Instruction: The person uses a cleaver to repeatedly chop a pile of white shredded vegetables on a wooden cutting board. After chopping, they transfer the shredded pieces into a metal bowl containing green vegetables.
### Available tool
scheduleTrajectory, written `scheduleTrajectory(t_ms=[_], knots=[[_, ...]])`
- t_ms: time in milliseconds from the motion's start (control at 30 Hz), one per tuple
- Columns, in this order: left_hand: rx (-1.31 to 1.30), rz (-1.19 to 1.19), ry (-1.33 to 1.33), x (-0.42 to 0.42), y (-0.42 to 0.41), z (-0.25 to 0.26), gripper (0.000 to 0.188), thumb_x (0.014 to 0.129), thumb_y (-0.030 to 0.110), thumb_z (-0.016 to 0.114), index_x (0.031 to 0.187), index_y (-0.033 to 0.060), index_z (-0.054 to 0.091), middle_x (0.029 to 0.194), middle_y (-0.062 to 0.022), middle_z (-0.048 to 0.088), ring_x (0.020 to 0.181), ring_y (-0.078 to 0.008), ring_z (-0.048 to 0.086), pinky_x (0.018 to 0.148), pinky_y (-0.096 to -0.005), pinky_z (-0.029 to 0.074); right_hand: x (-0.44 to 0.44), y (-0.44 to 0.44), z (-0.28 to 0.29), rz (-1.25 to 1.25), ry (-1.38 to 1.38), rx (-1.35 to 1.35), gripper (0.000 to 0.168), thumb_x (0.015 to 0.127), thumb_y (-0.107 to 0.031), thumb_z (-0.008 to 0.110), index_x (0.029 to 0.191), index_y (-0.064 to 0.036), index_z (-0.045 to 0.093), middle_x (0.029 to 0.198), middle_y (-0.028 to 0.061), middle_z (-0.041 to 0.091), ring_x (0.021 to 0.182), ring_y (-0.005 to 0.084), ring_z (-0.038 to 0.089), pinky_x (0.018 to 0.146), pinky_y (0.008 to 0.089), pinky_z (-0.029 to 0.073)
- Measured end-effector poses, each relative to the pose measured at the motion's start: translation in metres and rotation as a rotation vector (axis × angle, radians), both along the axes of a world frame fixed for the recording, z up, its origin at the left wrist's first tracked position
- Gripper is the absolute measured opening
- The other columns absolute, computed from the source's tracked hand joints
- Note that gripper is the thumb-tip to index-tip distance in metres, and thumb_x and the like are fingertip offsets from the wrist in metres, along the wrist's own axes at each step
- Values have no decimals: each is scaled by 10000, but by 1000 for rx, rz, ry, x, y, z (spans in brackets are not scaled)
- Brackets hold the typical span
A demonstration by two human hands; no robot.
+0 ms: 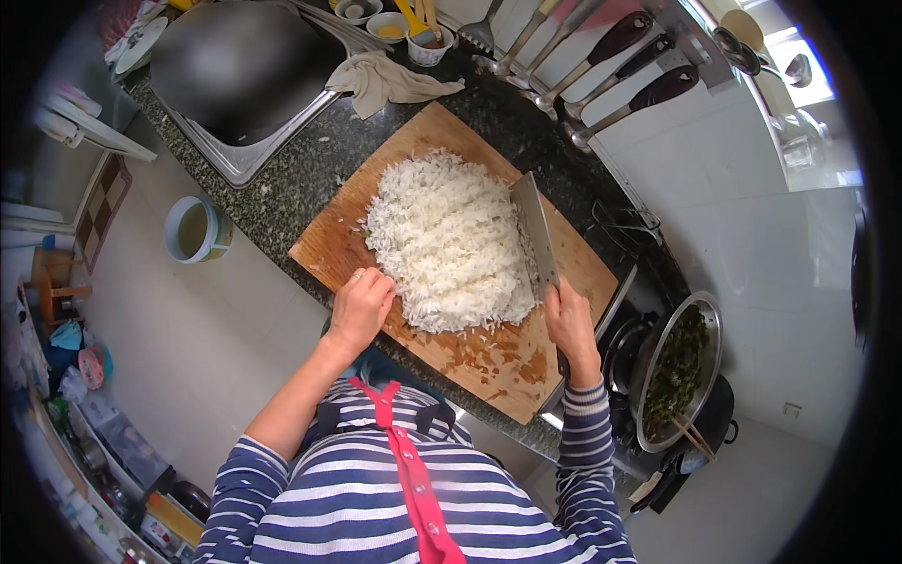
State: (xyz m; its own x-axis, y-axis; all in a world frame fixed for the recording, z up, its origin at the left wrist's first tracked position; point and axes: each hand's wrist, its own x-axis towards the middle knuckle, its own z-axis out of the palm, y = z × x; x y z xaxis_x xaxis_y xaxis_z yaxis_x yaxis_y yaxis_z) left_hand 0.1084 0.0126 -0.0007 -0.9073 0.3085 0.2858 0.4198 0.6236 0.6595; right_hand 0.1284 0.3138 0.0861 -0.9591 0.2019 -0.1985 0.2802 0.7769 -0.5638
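Note:
A wide heap of white cooked rice (pixel 451 240) covers the middle of a wooden cutting board (pixel 493 377). My right hand (pixel 572 328) grips the handle of a cleaver (pixel 537 225). Its broad blade stands on edge along the right side of the rice, against it. At the lower left edge of the heap is my left hand (pixel 361 299), fingers curled together over the board's edge, touching or nearly touching the rice. Whether it pinches anything cannot be seen. Stray grains and damp brown patches mark the board near me.
A sink (pixel 257 158) with a large dark wok (pixel 243 67) is at the upper left, a beige cloth (pixel 380 81) beside it. Small bowls (pixel 387 27) and hanging utensils (pixel 606 92) line the wall. Right, by the stove, a metal bowl (pixel 676 374) holds chopped greens and chopsticks. A bucket (pixel 194 229) stands on the floor.

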Motion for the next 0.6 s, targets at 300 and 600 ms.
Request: scheduleTrajectory(t_ms=[300, 600], knots=[[12, -22, 45, -5, 3, 8, 121, 716, -25, 633, 775, 27, 540, 779, -116, 529, 779, -297, 544, 689, -367, 464, 3, -29, 30, 34, 46, -48, 140, 894, -108, 474, 931, 9, 542, 672, 256, 554, 659, 450, 565, 567, 469, 427], [139, -90, 125, -36, 17, 28, 190, 762, 3, 647, 951, 3, 629, 904, -134, 608, 821, -303, 587, 702, -362, 481, 12, -69, 30, 30, 57, -74, 167, 902, -112, 470, 927, 40, 533, 681, 267, 567, 589, 402, 580, 548, 447, 448]])
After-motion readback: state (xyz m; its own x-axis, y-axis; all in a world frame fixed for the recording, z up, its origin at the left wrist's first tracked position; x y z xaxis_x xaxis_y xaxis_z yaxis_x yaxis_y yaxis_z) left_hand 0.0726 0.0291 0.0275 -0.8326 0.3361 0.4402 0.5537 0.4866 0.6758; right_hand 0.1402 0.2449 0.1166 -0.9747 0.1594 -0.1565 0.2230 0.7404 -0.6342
